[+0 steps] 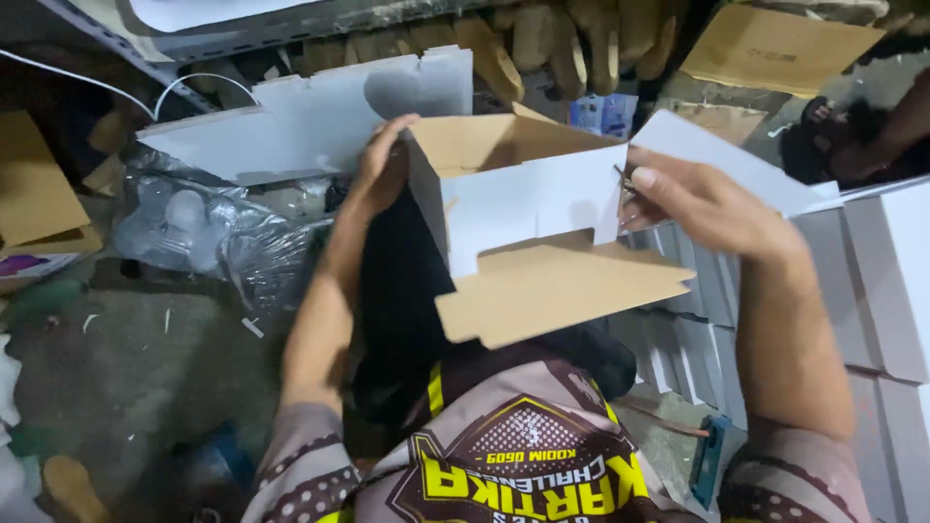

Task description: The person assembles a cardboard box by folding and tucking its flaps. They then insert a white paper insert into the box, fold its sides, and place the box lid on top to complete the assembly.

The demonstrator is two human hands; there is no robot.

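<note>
A cardboard box [528,208], white outside and brown inside, is half folded and held above my lap. My left hand [381,169] grips its left wall, fingers curled over the top edge. My right hand [693,203] holds the right side, thumb pressed on the white front panel near its corner. A brown flap [557,291] hangs open toward me at the bottom.
A stack of flat white box blanks [310,121] lies behind the left hand. Folded white boxes [872,281] are stacked at the right. Crumpled clear plastic [208,232] sits on the floor at the left. Brown cardboard sheets [775,48] lie at the top right.
</note>
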